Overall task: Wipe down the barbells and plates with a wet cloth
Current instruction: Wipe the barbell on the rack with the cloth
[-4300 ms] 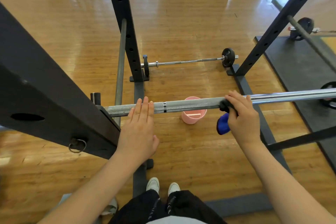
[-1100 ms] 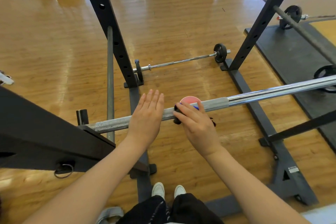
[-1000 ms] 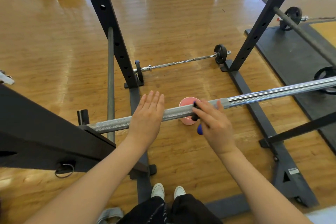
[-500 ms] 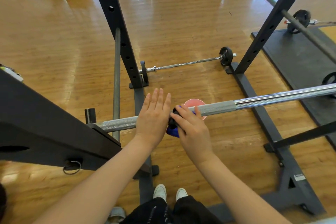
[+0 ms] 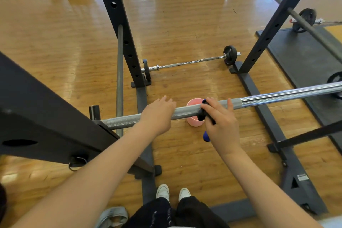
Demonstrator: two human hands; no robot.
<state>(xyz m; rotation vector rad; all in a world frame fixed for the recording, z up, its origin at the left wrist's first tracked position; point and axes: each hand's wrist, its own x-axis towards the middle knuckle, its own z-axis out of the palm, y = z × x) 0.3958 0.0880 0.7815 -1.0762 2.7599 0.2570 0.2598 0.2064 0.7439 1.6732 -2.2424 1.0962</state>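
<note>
A long steel barbell [image 5: 187, 112] lies across the rack in front of me, knurled grey on the left, polished chrome [image 5: 288, 93] on the right. My right hand [image 5: 221, 123] holds a dark blue cloth [image 5: 202, 114] wrapped round the knurled part, fingers curled over the bar. A blue end of the cloth [image 5: 205, 136] hangs below my palm. My left hand [image 5: 157, 114] rests on the bar to the left of the cloth, fingers curved over it.
A pink bucket [image 5: 193, 123] stands on the wooden floor under the bar. A short barbell with small plates [image 5: 188, 62] lies between the black rack uprights [image 5: 118, 24]. A black mat [image 5: 303, 57] with more plates lies at the right. My shoes [image 5: 173, 191] stand by the rack base.
My right hand has slid the cloth right along the bar, away from my left hand, after earlier strokes back and forth. My left hand stayed on the bar.
</note>
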